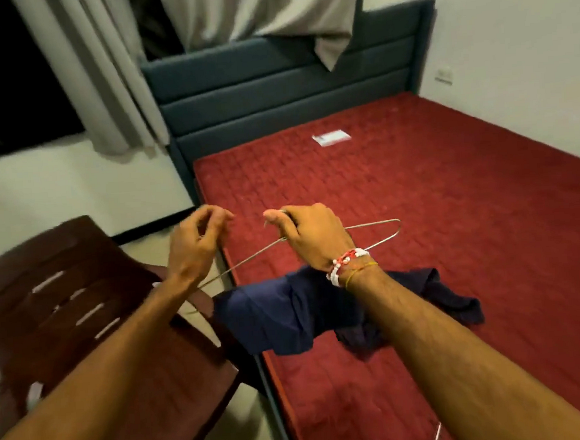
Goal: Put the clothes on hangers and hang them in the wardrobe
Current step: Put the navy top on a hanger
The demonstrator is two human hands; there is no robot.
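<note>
Right hand (312, 235) is closed around the neck of a wire hanger (379, 236), held in the air over the bed edge. Left hand (197, 241) is half curled just beside it, fingers pinched loosely; whether it touches the hanger's left arm is unclear. Dark blue garment (281, 315) lies crumpled on the red mattress (452, 208) under the right wrist, not on the hanger yet. Brown chair (80, 286) at left. No wardrobe in view. Early stage, I judge: threading and hanging are both left.
</note>
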